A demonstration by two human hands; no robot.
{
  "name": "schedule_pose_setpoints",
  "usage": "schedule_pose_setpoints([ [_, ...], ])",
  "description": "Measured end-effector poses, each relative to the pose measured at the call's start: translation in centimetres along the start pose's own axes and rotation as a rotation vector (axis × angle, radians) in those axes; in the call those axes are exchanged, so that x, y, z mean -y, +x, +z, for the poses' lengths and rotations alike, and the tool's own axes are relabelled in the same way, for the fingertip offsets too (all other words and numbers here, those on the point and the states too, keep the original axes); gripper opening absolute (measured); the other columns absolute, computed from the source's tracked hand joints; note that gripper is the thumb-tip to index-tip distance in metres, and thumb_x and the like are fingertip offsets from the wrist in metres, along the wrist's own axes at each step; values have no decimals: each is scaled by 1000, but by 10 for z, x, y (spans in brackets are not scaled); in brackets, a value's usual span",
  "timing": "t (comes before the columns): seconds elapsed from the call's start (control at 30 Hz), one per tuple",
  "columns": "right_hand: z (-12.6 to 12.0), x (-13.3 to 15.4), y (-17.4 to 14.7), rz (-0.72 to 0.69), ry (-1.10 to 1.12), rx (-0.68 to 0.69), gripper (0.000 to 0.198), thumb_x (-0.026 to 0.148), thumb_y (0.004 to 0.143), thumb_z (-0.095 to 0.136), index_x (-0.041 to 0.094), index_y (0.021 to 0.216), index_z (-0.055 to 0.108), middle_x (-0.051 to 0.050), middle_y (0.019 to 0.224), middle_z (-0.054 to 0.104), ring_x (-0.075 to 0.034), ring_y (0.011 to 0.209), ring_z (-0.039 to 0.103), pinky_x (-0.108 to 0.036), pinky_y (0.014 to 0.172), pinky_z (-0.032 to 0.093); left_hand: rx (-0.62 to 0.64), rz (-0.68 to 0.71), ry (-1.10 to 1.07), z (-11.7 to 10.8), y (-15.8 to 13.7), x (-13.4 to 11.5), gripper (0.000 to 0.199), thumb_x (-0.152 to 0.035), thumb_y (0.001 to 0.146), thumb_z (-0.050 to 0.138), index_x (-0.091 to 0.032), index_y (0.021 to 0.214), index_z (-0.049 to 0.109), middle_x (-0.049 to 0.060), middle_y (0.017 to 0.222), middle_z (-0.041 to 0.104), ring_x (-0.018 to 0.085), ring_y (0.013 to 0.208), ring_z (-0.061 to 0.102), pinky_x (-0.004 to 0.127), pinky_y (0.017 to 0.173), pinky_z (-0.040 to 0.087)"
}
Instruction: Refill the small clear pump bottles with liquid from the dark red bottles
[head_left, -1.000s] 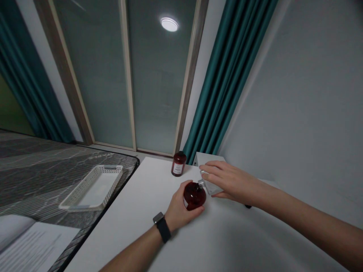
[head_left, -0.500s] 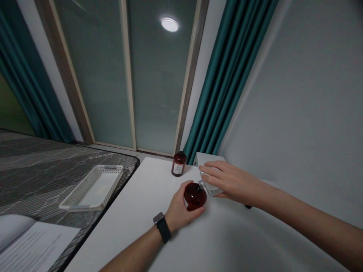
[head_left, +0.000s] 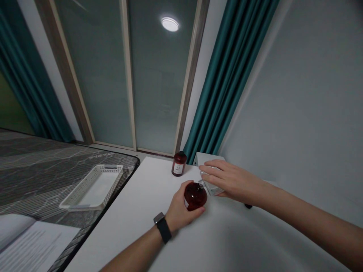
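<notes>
My left hand [head_left: 183, 209], with a dark watch on the wrist, is wrapped round a dark red-brown bottle [head_left: 196, 196] over the white table. Above it my right hand [head_left: 224, 177] grips a clear glass bottle [head_left: 213, 189], tipped so that its neck [head_left: 202, 184] meets the mouth of the red-brown bottle. Whether liquid runs between them I cannot make out. Farther back stands a second red-brown bottle [head_left: 178, 164], upright, with a white label and a black top.
The white table [head_left: 136, 200] borders a grey patterned surface on the left. On that surface lie a white plastic basket [head_left: 64, 204] and an open book [head_left: 42, 243]. A white box-like piece [head_left: 208, 156] stands behind the table by the teal curtain [head_left: 224, 83].
Almost nothing differs. Both hands keep their hold, and the clear bottle stays tilted against the red-brown bottle's mouth with only a very slight shift.
</notes>
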State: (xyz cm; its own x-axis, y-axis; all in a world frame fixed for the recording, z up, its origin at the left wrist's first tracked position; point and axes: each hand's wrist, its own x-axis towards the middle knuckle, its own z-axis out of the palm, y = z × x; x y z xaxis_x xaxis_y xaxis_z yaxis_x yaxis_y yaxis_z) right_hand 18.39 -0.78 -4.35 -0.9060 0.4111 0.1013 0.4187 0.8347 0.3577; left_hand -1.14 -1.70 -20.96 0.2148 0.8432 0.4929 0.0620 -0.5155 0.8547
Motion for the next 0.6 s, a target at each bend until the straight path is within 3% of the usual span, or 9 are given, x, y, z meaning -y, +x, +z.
schedule_pose_setpoints([
  [0.23,12,1,-6,91,95,-69,88,30,69,87,19,143,41,-13,140,57,-33,129,51,-49,107,46,9,-6,-11,-1,0,3,74,-22,67,79,-18,131,43,12,130,57,29,119,56,45,107,42],
  [0.6,27,7,-17,193,207,-203,81,33,81,76,27,150,35,-10,141,57,-31,127,53,-49,104,47,53,-41,-43,1,1,6,75,-21,66,80,-18,130,42,12,129,58,29,119,57,45,106,42],
])
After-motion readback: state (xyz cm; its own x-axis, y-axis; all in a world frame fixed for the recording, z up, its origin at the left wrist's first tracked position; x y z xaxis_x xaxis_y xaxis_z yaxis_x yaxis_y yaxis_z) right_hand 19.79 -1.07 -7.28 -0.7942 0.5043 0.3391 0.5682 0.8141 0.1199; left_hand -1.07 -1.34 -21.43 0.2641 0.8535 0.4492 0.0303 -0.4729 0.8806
